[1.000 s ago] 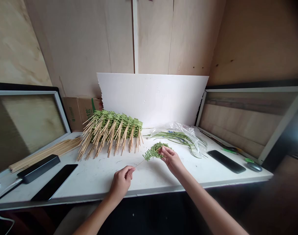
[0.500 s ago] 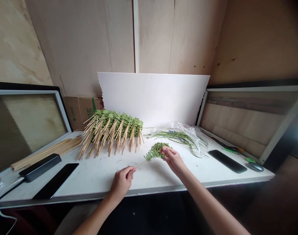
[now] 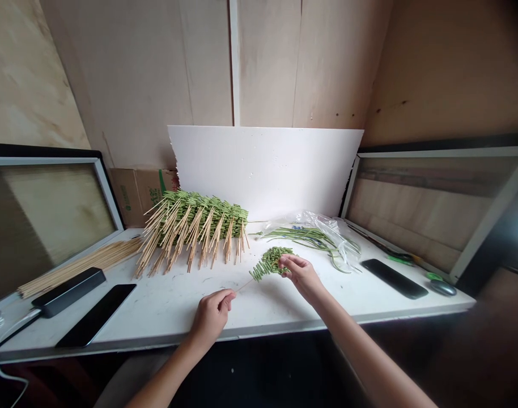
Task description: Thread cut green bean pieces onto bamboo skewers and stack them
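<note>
Panelled walls (image 3: 267, 62) and stacked skewers (image 3: 196, 226) suggest a makeshift workroom.

Beige panelled wall (image 3: 267, 68) at bk, mottled wall (image 3: 21, 73) L, brown wall (image 3: 454, 73) R, wht table (image 3: 165, 306).

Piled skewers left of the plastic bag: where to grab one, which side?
By one of the bare stick ends, coming from the front. They fan out toward the person, clear of the tightly packed green pieces, which look hard to pinch singly. The left hand is nearer, but would likely need to release its thin stick first.
</note>
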Tool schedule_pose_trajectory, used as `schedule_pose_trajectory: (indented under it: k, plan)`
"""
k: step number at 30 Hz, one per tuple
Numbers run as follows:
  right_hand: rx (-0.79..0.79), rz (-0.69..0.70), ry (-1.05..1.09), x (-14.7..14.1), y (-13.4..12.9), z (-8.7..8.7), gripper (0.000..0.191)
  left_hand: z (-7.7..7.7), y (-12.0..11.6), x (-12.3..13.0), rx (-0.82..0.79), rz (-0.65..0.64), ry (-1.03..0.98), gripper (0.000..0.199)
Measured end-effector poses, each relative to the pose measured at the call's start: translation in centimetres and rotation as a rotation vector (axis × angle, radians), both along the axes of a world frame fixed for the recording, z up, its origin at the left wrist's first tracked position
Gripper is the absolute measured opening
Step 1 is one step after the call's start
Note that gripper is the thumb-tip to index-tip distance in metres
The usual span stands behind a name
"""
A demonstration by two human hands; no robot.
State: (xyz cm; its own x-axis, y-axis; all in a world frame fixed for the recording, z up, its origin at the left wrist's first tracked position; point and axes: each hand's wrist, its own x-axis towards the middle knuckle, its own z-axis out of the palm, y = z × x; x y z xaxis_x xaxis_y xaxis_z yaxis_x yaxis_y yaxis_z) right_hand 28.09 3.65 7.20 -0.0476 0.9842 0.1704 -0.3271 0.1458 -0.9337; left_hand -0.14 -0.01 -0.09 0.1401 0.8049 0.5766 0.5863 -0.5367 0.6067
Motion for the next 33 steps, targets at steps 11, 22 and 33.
schedule_pose_trajectory:
  k: [11,22,33]
  plan:
    - [-0.028,-0.052,0.055,-0.4,0.9,-1.5,0.035,0.4,-0.1,0.2,-0.002,0.025,-0.041,0.032]
    - [0.021,-0.139,0.004,-1.3,1.0,-2.0,0.032,-0.2,0.2,0.1,-0.002,0.029,-0.035,0.031]
    - [0.069,-0.172,0.054,-2.9,0.2,-2.4,0.03,0.1,0.0,0.1,-0.005,0.027,-0.021,0.032]
